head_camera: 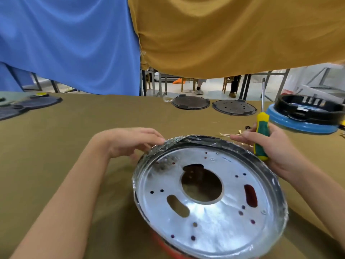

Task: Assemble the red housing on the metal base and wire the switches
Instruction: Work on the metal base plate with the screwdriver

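Far left on the desk [74,116], covered in olive-brown cloth, lie dark flat discs [37,102], one with a yellow cap [41,94] behind it. Left hand [130,141] reaches in from the lower left, fingers loosely bent, fingertips resting on the upper-left rim of the metal base [211,199]; it grips nothing. The metal base sits centre-right and near the person, a shiny round plate with a large centre hole, two oblong slots and many small holes, its rim wrapped in clear plastic film [168,144]. The red housing [164,243] shows only as a strip under the base's near edge. Beyond, at the desk's far edge, two dark round plates [190,102] lie side by side. Right hand [270,144] rests at the base's upper-right rim, fingers curled round the yellow-and-green handle of a screwdriver [262,135], shaft pointing up and away. Thin pale wires [229,134] lie just behind that hand. Far right stands a blue-rimmed unit with a black ring [306,116] on top. Blue and mustard cloths [224,34] hang across the background.
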Motion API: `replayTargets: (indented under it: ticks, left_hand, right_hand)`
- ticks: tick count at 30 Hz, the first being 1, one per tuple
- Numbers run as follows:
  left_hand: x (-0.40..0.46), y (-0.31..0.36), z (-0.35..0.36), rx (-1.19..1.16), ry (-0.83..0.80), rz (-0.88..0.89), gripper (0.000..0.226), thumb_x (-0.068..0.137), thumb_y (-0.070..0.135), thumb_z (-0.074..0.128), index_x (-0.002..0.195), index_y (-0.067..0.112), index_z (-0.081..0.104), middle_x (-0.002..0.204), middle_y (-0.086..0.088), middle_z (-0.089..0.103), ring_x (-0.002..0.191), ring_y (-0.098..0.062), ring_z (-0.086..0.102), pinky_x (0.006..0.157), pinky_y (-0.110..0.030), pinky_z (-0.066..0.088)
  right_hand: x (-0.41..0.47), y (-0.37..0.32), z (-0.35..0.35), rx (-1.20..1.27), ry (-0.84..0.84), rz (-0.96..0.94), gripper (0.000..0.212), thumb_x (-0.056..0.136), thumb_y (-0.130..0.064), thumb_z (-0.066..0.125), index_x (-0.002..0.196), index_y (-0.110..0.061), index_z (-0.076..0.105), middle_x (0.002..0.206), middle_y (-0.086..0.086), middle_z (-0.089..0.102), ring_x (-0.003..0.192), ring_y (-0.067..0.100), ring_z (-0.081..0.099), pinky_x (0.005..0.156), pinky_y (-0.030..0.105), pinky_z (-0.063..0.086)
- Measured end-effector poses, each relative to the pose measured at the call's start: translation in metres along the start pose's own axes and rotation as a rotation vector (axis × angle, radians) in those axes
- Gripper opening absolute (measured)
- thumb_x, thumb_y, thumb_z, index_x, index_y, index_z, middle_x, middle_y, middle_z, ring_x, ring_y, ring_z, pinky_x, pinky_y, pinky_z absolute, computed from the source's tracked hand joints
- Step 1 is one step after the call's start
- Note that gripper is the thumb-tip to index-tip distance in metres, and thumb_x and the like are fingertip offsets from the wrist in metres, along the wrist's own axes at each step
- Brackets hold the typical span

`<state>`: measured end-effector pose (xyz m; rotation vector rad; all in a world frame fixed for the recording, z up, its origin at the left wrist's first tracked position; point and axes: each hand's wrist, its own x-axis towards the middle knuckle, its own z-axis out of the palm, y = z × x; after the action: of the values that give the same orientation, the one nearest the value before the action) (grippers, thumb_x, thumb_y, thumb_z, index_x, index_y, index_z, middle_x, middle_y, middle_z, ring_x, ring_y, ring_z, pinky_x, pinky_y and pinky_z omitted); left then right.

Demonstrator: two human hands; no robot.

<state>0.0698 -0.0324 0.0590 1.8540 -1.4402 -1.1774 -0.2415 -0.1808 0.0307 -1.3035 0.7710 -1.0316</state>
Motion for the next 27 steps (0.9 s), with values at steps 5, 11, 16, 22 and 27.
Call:
replayTargets:
  ticks: [5,11,16,22,27]
  left_hand:
    - [-0.010,0.002,-0.007,0.027,-0.126,0.024,0.026,0.092,0.016,0.069,0.118,0.017,0.065,0.107,-0.007,0.075,0.088,-0.018,0.073,0.069,-0.030,0.060]
    - [0.007,0.008,0.002,-0.075,0.229,0.135,0.010,0.088,0.024,0.073,0.096,0.024,0.079,0.097,-0.003,0.078,0.089,-0.019,0.074,0.078,-0.031,0.056]
    - [0.018,0.011,0.018,-0.096,0.221,0.134,0.021,0.090,0.041,0.068,0.103,0.028,0.077,0.099,0.004,0.078,0.093,-0.014,0.074,0.076,-0.027,0.056]
    - [0.009,0.006,0.015,0.031,0.038,0.026,0.014,0.091,0.021,0.067,0.101,0.020,0.076,0.099,-0.006,0.077,0.092,-0.024,0.074,0.080,-0.035,0.061]
    - [0.012,0.012,0.019,-0.063,0.106,0.187,0.018,0.090,0.013,0.065,0.102,0.019,0.078,0.098,-0.008,0.077,0.090,-0.026,0.074,0.075,-0.032,0.059]
  right_hand:
    - [-0.003,0.002,0.004,-0.200,-0.021,0.018,0.017,0.089,-0.012,0.068,0.101,-0.011,0.057,0.084,0.004,0.076,0.079,0.014,0.075,0.054,0.020,0.057]
    - [-0.002,-0.007,-0.007,-0.220,-0.084,0.092,0.018,0.086,-0.011,0.071,0.098,-0.012,0.058,0.070,0.002,0.066,0.064,0.017,0.066,0.057,0.030,0.057]
    - [-0.007,-0.007,-0.004,-0.423,-0.163,0.040,0.021,0.084,-0.020,0.075,0.095,-0.010,0.060,0.079,0.007,0.063,0.070,0.019,0.060,0.074,0.044,0.052]
    - [-0.010,-0.007,0.000,-0.556,-0.129,-0.072,0.021,0.086,-0.028,0.073,0.095,-0.014,0.061,0.083,0.009,0.067,0.073,0.018,0.059,0.081,0.048,0.052]
    - [-0.006,-0.029,0.012,-0.634,-0.140,-0.328,0.020,0.083,-0.018,0.076,0.091,-0.016,0.058,0.083,0.003,0.067,0.070,0.008,0.063,0.070,0.028,0.049]
